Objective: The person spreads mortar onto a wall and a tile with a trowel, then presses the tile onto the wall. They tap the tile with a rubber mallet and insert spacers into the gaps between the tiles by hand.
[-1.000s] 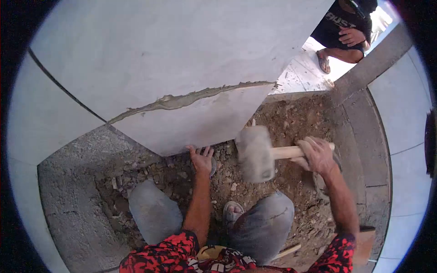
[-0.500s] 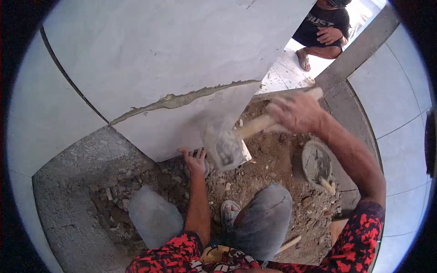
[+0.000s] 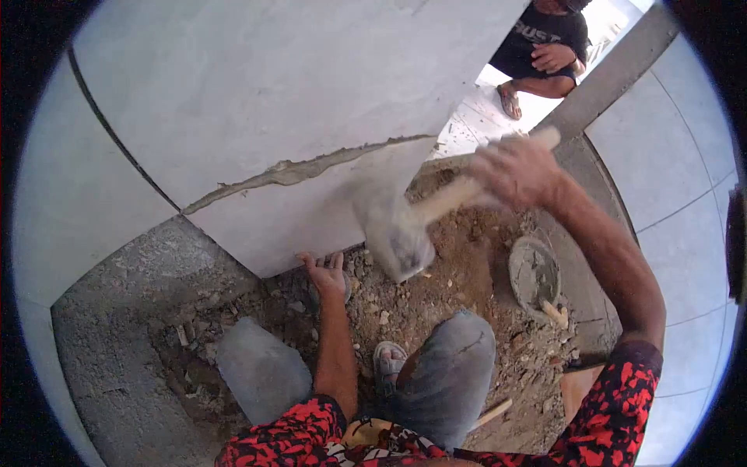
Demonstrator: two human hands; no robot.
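Observation:
A mallet (image 3: pixel 398 237) with a bulky grey head and a pale wooden handle is in my right hand (image 3: pixel 515 173), whose fingers wrap round the handle. Motion blurs the mallet head, which overlaps the right part of the lower wall tile (image 3: pixel 311 210). My left hand (image 3: pixel 325 274) is at that tile's bottom edge, fingers spread and fingertips against it. Just behind this hand, a rounded grey thing (image 3: pixel 346 286) is partly hidden. Grey mortar (image 3: pixel 292 171) bulges from the uneven joint between the lower tile and the large tile (image 3: pixel 296 86) above.
A round mortar-caked bowl (image 3: pixel 534 272) with a wooden-handled tool in it stands on the rubble-strewn soil (image 3: pixel 467 265) to my right. Rough concrete (image 3: pixel 109 327) lies at left. Another person (image 3: pixel 545 54) crouches beyond the opening at top right. A wooden stick (image 3: pixel 492 415) lies beside my knee.
The mallet head has shifted slightly right and my right hand slightly up, with the handle still gripped. My left hand stays at the tile's bottom edge. The whole view has shifted a little.

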